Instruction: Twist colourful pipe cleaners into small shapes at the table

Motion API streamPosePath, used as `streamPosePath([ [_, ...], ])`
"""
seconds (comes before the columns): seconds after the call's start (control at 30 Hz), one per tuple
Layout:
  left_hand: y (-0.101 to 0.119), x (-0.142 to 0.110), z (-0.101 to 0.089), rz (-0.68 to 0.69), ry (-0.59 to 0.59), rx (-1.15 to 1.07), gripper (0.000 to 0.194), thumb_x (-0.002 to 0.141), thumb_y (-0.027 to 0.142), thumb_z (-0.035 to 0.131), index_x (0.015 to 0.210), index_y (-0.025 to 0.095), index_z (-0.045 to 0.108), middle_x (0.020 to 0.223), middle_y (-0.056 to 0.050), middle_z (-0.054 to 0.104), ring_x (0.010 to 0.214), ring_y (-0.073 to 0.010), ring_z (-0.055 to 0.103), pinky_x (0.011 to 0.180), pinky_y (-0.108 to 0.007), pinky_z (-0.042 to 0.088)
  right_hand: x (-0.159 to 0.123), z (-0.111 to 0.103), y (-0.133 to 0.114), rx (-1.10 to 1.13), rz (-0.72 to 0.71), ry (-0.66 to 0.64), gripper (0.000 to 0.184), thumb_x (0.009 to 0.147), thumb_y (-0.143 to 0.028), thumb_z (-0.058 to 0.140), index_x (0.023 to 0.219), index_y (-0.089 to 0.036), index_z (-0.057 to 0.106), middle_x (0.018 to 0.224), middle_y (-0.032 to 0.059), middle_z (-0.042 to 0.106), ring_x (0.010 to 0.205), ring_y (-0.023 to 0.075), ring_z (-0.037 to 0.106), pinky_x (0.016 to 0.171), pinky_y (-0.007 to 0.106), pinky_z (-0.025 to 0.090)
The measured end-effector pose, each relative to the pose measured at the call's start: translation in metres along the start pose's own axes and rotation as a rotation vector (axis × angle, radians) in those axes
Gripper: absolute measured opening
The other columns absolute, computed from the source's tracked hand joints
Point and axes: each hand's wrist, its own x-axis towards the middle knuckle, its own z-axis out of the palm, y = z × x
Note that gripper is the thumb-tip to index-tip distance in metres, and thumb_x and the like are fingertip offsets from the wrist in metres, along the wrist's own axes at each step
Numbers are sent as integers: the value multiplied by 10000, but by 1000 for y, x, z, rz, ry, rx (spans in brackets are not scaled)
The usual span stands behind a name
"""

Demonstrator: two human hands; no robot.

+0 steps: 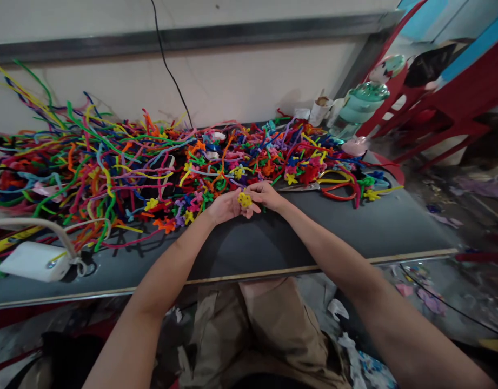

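A small yellow pipe-cleaner flower (244,200) is between my two hands, above the near part of the dark table. My left hand (225,206) is closed on it from the left, its fingers under and around the flower. On the other side my right hand (265,195) pinches at the flower's edge with bent fingers. Just beyond the hands lies a heap of coloured pipe cleaners (131,162), with several finished little flowers mixed in, such as a yellow flower (290,178) and an orange flower (165,225).
Scissors (340,186) with orange and yellow handles lie to the right. At the left a white power bank (35,261) with a cable rests near the table's front edge (249,277). A teal bottle (360,108) and a paper cup (320,110) stand at the back right, beside red chairs (443,116).
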Motion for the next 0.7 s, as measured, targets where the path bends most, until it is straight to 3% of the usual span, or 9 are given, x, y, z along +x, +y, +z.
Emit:
streamPosePath([
  [0.2, 7, -1, 8, 38, 43, 53, 816, 806, 791, 248, 971, 140, 711, 928, -211, 721, 694, -240, 636, 644, -369, 424, 1, -4, -5, 55, -3, -2, 305, 601, -440, 736, 614, -153, 631, 596, -2, 614, 568, 107, 547, 527, 206, 432],
  [0.47, 8, 0, 16, 115, 41, -265, 661, 860, 646, 370, 1004, 89, 696, 989, -188, 721, 722, -202, 617, 666, -322, 417, -1, 0, -6, 168, 13, 76, 238, 574, -311, 687, 519, -176, 500, 475, -42, 533, 431, 76, 480, 443, 193, 410],
  [0.7, 3, 4, 13, 86, 4, -352, 609, 884, 556, 387, 1085, 63, 683, 985, -188, 724, 745, -204, 640, 675, -313, 427, -2, -1, -5, 146, -29, 164, 169, 522, -288, 724, 570, -156, 632, 539, -17, 618, 512, 101, 560, 488, 202, 457],
])
